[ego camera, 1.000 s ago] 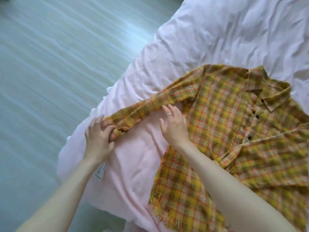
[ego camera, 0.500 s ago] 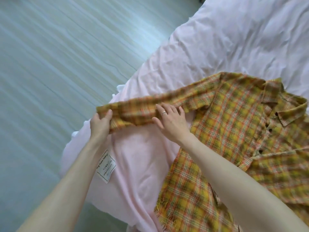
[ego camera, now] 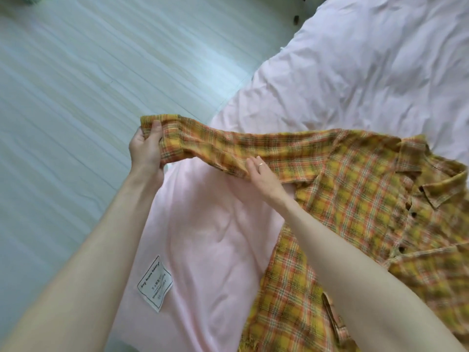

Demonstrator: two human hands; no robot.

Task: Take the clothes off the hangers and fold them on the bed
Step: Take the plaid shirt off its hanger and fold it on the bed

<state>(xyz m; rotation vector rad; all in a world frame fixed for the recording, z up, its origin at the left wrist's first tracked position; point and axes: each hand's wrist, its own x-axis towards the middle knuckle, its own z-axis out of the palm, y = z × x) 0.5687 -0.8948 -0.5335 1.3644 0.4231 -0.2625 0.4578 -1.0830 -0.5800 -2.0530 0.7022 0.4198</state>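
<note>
A yellow and orange plaid shirt (ego camera: pixel 375 207) lies front up on the pink bed cover (ego camera: pixel 210 237), collar to the right, buttons showing. Its left sleeve (ego camera: pixel 228 146) is stretched out to the left and lifted off the bed. My left hand (ego camera: pixel 146 151) grips the cuff end of that sleeve, thumb on top. My right hand (ego camera: pixel 261 175), a ring on one finger, holds the sleeve's lower edge near the middle, its fingertips hidden under the cloth. No hanger is in view.
The bed's corner hangs over a pale wood floor (ego camera: pixel 76 85) on the left. A white care label (ego camera: pixel 154 283) is sewn to the cover near my left forearm. Wrinkled pale bedding (ego camera: pixel 368 67) fills the upper right. A dark furniture edge (ego camera: pixel 295 19) shows at the top.
My left hand has lifted the cuff up and to the left, pulling the sleeve straight off the bed. My right hand went from lying flat beside the sleeve to holding its lower edge.
</note>
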